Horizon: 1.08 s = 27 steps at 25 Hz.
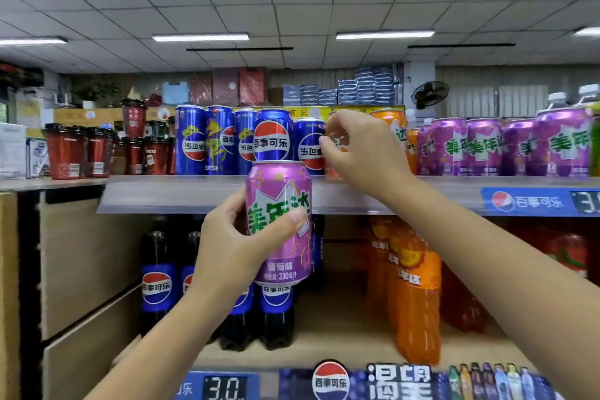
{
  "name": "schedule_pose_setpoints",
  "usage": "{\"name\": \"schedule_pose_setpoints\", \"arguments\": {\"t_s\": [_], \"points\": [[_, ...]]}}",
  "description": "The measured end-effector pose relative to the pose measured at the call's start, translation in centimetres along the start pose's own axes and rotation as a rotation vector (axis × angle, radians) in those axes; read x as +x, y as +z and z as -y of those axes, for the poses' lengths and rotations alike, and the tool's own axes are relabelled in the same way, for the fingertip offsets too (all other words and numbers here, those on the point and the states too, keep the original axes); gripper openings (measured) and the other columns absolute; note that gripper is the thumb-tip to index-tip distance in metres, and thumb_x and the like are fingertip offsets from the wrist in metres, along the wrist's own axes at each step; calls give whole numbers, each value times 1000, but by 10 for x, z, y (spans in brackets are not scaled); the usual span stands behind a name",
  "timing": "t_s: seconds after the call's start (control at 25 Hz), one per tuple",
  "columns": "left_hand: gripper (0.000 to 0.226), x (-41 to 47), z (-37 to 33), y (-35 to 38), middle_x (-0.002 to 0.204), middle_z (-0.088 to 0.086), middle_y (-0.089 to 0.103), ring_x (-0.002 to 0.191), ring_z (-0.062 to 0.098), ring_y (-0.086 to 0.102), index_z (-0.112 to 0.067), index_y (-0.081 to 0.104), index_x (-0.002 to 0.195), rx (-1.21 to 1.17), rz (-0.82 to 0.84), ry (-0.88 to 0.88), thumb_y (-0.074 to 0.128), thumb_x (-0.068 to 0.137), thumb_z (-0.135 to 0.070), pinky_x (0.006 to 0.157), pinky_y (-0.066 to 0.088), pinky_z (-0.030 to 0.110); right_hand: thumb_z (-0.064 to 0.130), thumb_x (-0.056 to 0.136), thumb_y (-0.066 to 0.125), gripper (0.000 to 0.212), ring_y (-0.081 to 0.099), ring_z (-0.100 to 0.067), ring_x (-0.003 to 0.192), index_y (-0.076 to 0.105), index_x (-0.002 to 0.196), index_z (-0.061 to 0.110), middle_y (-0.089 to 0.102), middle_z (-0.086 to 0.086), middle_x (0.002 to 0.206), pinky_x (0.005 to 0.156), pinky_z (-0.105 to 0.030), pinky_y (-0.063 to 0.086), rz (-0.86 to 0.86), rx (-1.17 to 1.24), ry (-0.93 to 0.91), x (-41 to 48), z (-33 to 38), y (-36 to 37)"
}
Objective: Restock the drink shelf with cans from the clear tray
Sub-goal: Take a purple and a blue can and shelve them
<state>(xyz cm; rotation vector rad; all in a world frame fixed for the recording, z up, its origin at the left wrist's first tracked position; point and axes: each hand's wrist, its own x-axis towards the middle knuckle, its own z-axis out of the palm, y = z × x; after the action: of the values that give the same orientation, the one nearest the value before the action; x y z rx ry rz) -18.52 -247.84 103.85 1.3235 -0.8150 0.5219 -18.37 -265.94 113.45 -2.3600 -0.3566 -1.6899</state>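
Left hand (227,237) grips purple can (279,221) below shelf edge (181,193); right hand (360,153) at orange can (336,153).

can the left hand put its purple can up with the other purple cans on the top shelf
Probably not directly: the left hand holds the purple can before the blue Pepsi cans, and the right arm crosses toward the purple cans.

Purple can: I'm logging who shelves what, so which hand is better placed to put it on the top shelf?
Left. The left hand already grips the purple can just below the top shelf. The right hand is busy at an orange can.
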Motion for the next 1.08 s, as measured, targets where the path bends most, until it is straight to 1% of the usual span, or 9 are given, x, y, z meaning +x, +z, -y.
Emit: {"name": "schedule_pose_setpoints", "arguments": {"t_s": [0.16,0.28,0.36,0.52,0.64,0.72,0.92,1.0,1.08], "points": [[44,12,-9,74,85,-9,77,74,8,74,-31,69,94,18,44,18,77,56,-51,55,55,18,25,89,55,19,57,-26,82,63,90,7,64,-7,85,60,-33,43,28,-213,14,-43,-66,-67],[53,23,-19,142,89,-7,76,80,7,73,-28,67,101,61,52,18,76,56,-54,66,59,27,23,89,55,19,57,-29,92,62,95,6,65,-11,92,70,-38,48,47,-302,118,-81,-130,-121],[48,34,-26,186,88,-9,74,79,5,71,-27,67,95,100,27,53,76,57,-55,68,59,29,19,88,56,17,55,-32,93,61,93,3,63,-14,92,75,-41,47,60,-341,153,-97,-171,-152],[53,61,-32,266,89,0,74,85,18,71,-22,66,92,155,12,78,72,56,-60,78,58,41,16,88,58,17,54,-32,92,62,96,2,63,-15,92,73,-39,45,73,-386,179,-113,-232,-194],[39,86,-24,309,84,2,71,85,23,69,-24,62,80,242,-3,58,78,64,-56,80,57,46,20,89,56,17,53,-30,93,60,95,4,61,-12,93,74,-40,46,120,-366,190,-119,-259,-202],[43,103,-20,331,85,4,70,84,24,68,-19,64,86,270,-9,37,77,67,-54,80,57,48,23,88,57,18,52,-28,95,59,96,6,60,-11,95,76,-40,47,128,-337,195,-123,-271,-202],[66,131,-4,353,97,6,66,90,24,65,-10,57,104,425,-42,-57,79,63,-56,72,56,38,33,86,61,31,50,-26,99,58,105,9,57,-9,103,84,-38,46,119,-362,165,-135,-285,-195],[72,135,6,358,107,5,61,91,21,60,-11,52,112,458,0,-131,82,63,-53,65,49,30,37,85,62,34,49,-25,100,57,106,11,55,-7,105,85,-38,46,106,-371,163,-136,-289,-192],[79,136,12,362,117,5,52,95,20,52,-10,46,120,500,36,-181,81,64,-52,68,42,28,39,85,61,34,48,-24,99,56,106,13,53,-5,105,84,-37,45,101,-372,158,-137,-293,-190]]}}
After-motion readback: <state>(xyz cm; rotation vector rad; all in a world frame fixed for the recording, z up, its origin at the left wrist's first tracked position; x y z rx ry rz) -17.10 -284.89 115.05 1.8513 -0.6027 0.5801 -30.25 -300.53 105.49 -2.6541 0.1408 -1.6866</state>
